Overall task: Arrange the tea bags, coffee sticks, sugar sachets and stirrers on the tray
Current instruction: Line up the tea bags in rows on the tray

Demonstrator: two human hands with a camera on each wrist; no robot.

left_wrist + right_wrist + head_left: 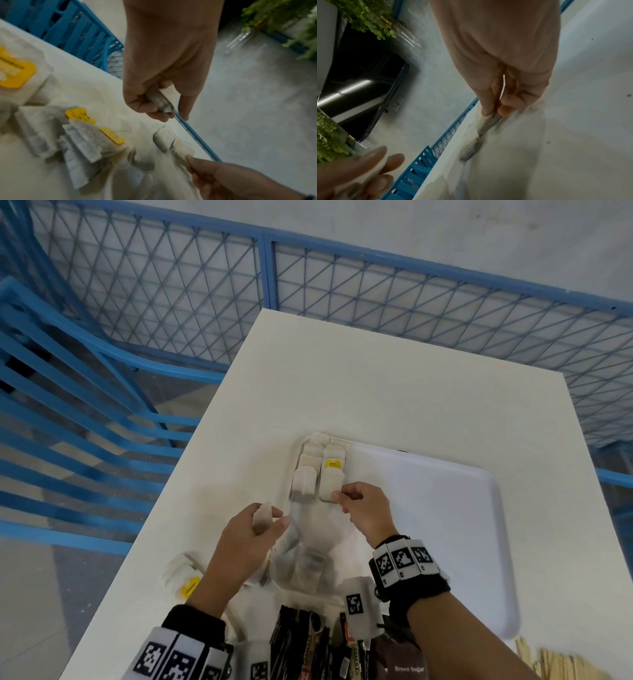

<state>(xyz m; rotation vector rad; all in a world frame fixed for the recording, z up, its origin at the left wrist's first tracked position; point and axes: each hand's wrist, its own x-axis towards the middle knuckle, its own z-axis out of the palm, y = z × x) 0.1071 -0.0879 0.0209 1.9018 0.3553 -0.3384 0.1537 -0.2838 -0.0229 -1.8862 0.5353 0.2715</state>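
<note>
The right hand pinches the near edge of a soft, papery white tea bag between thumb and fingertips, at the near end of the right-hand row on the smooth, round-cornered white plastic tray. Just left of that pinch lies a second row of pillow-shaped tea bags, one bag further up bearing a small yellow paper tag. The left hand, near the right hand but apart from it, holds another crinkled gauzy tea bag upright between curled fingers and thumb. Below both wrists stand glossy dark coffee sticks, what looks like a brown sugar sachet, and pale flat wooden stirrers. Loose tea bags lie on the matte white table.
</note>
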